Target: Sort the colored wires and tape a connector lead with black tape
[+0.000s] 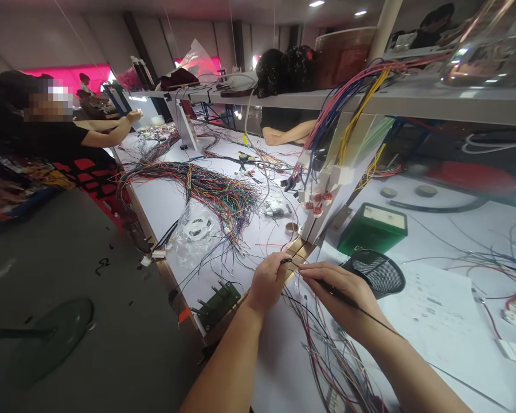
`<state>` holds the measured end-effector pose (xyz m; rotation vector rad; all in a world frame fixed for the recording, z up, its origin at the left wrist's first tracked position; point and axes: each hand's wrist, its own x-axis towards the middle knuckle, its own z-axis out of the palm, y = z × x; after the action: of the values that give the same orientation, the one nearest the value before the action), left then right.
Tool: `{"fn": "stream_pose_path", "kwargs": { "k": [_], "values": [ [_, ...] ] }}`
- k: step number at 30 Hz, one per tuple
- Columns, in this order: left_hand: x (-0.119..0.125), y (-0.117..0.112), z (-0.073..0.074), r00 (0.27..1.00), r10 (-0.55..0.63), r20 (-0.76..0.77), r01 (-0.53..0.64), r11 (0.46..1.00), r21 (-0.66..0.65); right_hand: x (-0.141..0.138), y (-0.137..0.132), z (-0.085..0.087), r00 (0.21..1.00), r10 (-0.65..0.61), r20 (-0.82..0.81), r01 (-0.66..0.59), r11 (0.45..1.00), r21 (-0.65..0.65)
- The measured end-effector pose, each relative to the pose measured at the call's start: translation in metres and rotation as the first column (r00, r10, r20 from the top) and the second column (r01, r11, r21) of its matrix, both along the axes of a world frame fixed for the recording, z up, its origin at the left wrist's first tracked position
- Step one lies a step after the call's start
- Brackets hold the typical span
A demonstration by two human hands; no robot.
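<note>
Near the front of the bench, both hands meet in the middle of the head view. My left hand (266, 281) pinches a small black piece (286, 261) between thumb and fingers; its exact kind is too small to make out. Close to its right, my right hand (344, 289) is closed round a slim black pen-like tool (336, 291). A thin dark cord trails back from it along my forearm. The tool's thin tip points toward the black piece; whether they touch I cannot tell. Loose red, black and blue wires (312, 338) lie below my hands.
A large wire bundle (215, 186) spreads over the left bench. Around my hands stand a green block with pegs (217, 304), a black mesh cup (376, 272) and a green box (372, 229). Wires with connectors hang from the shelf (456, 106). A co-worker (64, 129) is at left.
</note>
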<state>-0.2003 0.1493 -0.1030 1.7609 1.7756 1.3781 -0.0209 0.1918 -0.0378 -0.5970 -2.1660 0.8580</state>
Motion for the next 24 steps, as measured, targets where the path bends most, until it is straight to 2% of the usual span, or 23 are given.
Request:
{"fn": "stream_pose_path", "kwargs": {
  "k": [4, 11, 15, 20, 24],
  "values": [
    [0.000, 0.000, 0.000, 0.999, 0.011, -0.050, -0.011, 1.000, -0.002, -0.002, 0.003, -0.006, 0.999, -0.046, -0.009, 0.046, 0.999, -0.007],
    [0.001, -0.002, -0.002, 0.994, 0.051, -0.099, -0.051, 0.999, -0.004, -0.001, 0.002, -0.007, 0.997, 0.075, 0.014, -0.076, 0.995, 0.062],
    [0.001, -0.002, -0.005, 0.992, 0.024, -0.126, -0.024, 1.000, 0.003, 0.000, 0.009, -0.011, 0.997, 0.070, 0.029, -0.072, 0.995, 0.065],
    [0.002, -0.003, -0.005, 0.989, 0.007, -0.147, -0.005, 1.000, 0.010, -0.003, 0.015, -0.014, 0.998, 0.051, 0.034, -0.053, 0.998, 0.035],
    [0.003, -0.004, -0.001, 0.987, -0.016, -0.161, 0.017, 1.000, 0.009, -0.006, 0.018, -0.002, 0.995, 0.016, 0.096, -0.010, 0.998, -0.060]
  ]
}}
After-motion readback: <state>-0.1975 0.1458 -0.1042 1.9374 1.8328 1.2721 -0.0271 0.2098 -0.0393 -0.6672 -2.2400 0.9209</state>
